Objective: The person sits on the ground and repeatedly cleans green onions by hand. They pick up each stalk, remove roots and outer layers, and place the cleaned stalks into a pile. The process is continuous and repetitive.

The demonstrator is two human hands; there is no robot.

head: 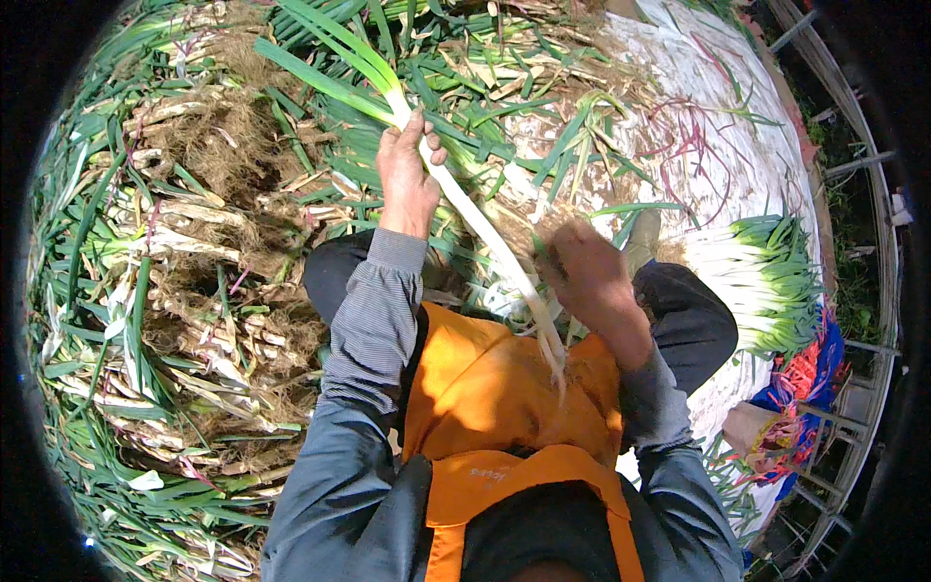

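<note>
My left hand (411,171) is closed around a long green onion (484,227), near where the white stalk turns into green leaves. Its root end slants down over my orange apron (502,385). To the right of the stalk, my right hand (585,265) is blurred, and whether it holds anything cannot be made out. Loose leaves and peeled scraps (574,138) lie on the ground in front of me. Beyond my right knee, a neat row of cleaned green onions (756,284) rests on a white sheet (734,145).
Bundles of untrimmed green onions with brown roots (218,153) fill the left side. Pink ties (691,145) lie on the sheet. Red and blue material (800,385) sits at the lower right, beside a metal frame (880,291) along the edge.
</note>
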